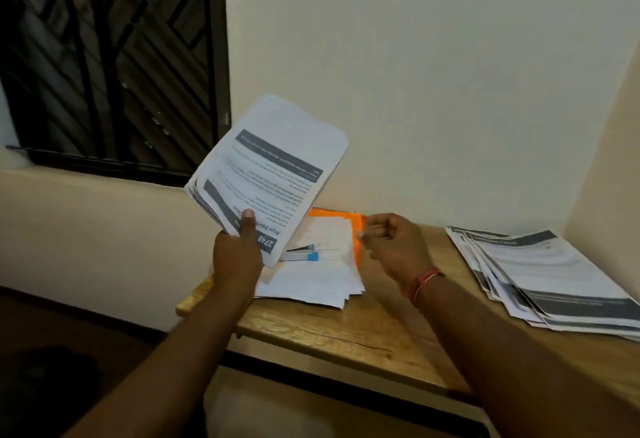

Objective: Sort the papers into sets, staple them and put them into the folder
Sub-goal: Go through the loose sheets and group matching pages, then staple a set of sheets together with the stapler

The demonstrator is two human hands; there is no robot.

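Papers (273,174) gripped in left hand (237,257), right hand (394,240) curled empty above stapler (301,253), folder (358,229).

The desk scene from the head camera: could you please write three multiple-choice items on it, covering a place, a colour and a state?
1. Where does the stapler lie?
A. on the white sheets by the folder
B. on the right-hand stack
C. on the floor

2. What colour is the folder?
A. green
B. orange
C. black

3. What is the left hand doing?
A. resting flat
B. holding a sheaf of papers up
C. gripping the stapler

Answers: 1 A, it rests on loose sheets; 2 B, orange edge shows; 3 B, thumb pins the sheaf.
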